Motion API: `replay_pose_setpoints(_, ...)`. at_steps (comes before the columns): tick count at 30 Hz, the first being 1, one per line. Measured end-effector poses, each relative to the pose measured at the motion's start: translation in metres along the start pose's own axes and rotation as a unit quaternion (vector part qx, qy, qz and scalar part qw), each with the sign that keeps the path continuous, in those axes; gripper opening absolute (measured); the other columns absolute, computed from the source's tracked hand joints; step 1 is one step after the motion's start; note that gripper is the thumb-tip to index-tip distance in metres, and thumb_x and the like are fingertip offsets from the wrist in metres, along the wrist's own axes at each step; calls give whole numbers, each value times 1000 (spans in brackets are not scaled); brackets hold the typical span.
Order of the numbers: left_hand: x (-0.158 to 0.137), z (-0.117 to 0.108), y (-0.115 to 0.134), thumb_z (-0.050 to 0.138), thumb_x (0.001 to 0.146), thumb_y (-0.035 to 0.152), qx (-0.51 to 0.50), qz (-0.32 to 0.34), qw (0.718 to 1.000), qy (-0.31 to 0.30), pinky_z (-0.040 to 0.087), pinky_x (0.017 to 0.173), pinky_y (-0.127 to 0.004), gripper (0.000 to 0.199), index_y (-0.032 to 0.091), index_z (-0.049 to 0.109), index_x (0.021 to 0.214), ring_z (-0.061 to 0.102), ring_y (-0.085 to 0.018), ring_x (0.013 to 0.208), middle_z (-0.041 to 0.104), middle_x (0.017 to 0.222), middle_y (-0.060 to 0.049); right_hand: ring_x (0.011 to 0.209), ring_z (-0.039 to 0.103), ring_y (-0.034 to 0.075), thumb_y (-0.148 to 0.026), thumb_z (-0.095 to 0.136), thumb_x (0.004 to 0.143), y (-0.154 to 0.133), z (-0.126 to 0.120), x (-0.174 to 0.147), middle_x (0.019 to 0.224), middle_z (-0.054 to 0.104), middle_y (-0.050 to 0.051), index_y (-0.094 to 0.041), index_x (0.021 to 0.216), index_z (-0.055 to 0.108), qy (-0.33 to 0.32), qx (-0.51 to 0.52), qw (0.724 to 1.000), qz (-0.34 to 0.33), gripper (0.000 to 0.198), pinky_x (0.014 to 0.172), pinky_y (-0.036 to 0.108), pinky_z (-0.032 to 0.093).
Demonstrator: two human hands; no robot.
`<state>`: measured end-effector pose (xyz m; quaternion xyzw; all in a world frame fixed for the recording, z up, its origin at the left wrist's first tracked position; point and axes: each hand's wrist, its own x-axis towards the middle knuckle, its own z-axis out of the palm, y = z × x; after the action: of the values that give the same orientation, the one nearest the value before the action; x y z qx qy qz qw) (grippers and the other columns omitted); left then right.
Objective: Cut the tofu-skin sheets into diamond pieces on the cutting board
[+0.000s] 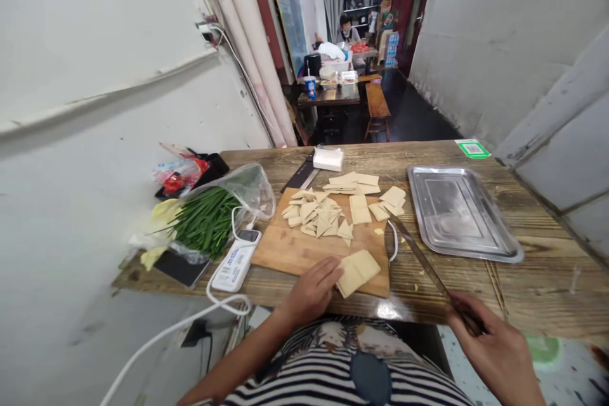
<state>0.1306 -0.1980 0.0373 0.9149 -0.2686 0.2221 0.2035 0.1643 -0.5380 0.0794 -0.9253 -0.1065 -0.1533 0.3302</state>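
Observation:
On the wooden cutting board (276, 247), my left hand (314, 285) has its fingers closed on the left edge of a small stack of dried tofu sheets (359, 271). My right hand (492, 342) grips the handle of a long knife (423, 260) beyond the board's right side. The blade points up and left, its tip by a few loose tofu sheets (392, 200). A heap of cut tofu triangles (318, 212) covers the board's middle, and more stacked sheets (354, 183) lie along its far edge.
A metal tray (464, 212) lies to the right, with thin sticks (496, 288) near it. Green chives (204, 219) in a plastic bag and a white power strip (236, 260) with its cable are on the left. A white box (328, 158) stands behind the board. Someone (349, 32) sits far back.

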Motion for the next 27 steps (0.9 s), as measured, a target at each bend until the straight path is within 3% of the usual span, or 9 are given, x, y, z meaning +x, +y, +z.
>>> replay_pose_setpoints(3, 13, 0, 23, 59, 80, 29, -8, -110, 994, -24, 45, 105, -52, 66, 11, 37, 139, 47, -31, 128, 51, 137, -21, 65, 69, 18, -50, 56, 84, -8, -1, 2, 77, 72, 2, -19, 90, 71, -54, 47, 997, 37, 34, 61, 22, 55)
replay_pose_setpoints(5, 22, 5, 33, 67, 76, 44, 20, -155, 987, -43, 45, 101, -56, 76, 11, 37, 138, 50, -35, 122, 53, 133, -22, 67, 69, 19, -53, 56, 84, -12, -3, 1, 79, 73, 3, -19, 91, 71, -113, 67, 989, 64, 38, 59, 22, 55)
replay_pose_setpoints(7, 28, 12, 36, 71, 75, 45, 41, -183, 981, -46, 45, 97, -56, 75, 11, 41, 134, 52, -36, 117, 57, 127, -21, 71, 70, 20, -55, 55, 84, -16, -6, 0, 82, 73, 3, -20, 93, 71, -160, 77, 981, 78, 40, 58, 22, 55)
replay_pose_setpoints(11, 34, 19, 30, 74, 74, 35, 17, -213, 976, -45, 46, 95, -53, 62, 14, 47, 126, 52, -32, 111, 59, 120, -16, 79, 71, 21, -55, 55, 85, -19, -8, -5, 89, 74, 3, -21, 96, 71, -169, 83, 979, 78, 39, 65, 22, 56)
replay_pose_setpoints(17, 34, 9, 25, 69, 79, 22, -41, -237, 969, -56, 46, 95, -46, 47, 16, 51, 122, 50, -26, 106, 57, 115, -11, 81, 71, 23, -55, 55, 87, -17, -8, -10, 93, 74, 5, -20, 102, 71, -222, 86, 969, 65, 41, 66, 22, 56)
replay_pose_setpoints(21, 33, 14, 26, 69, 79, 24, -21, -243, 969, -23, 47, 91, -46, 43, 13, 53, 118, 51, -27, 101, 58, 109, -12, 65, 67, 18, -57, 51, 90, -25, -10, -12, 80, 72, 3, -20, 102, 70, -269, 99, 956, 67, 43, 57, 20, 52)
replay_pose_setpoints(27, 50, 37, 24, 69, 80, 31, 1, -238, 970, 41, 49, 88, -47, 38, 15, 55, 112, 54, -28, 99, 60, 102, -11, 54, 60, 17, -61, 46, 91, -36, -12, -12, 69, 67, 3, -20, 93, 68, -257, 77, 961, 61, 46, 48, 22, 46)
